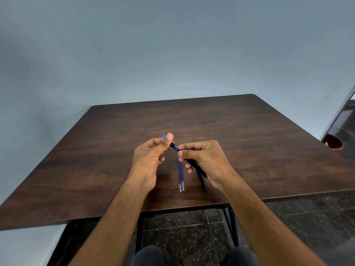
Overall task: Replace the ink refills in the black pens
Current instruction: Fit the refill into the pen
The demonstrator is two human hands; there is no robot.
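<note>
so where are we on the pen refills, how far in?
Early. Nothing looks finished. In hand: the left hand and right hand both grip one black pen above the table, apparently working at its join; whether it is coming apart or closing, I cannot tell. Left: two blue refills lie loose on the table, and a second dark pen lies beside them, untouched.

The tabletop (211, 121) looks like dark brown wood-grain laminate, smooth with a dull sheen. On it, the ink refills (181, 175) are thin translucent blue plastic tubes, clear at their near ends. The black pen (196, 167) beside them is smooth, slightly glossy plastic. Below the tabletop, the legs (139, 227) look like matt black metal, and the floor (288, 217) is dark, speckled, polished stone tile.
</note>
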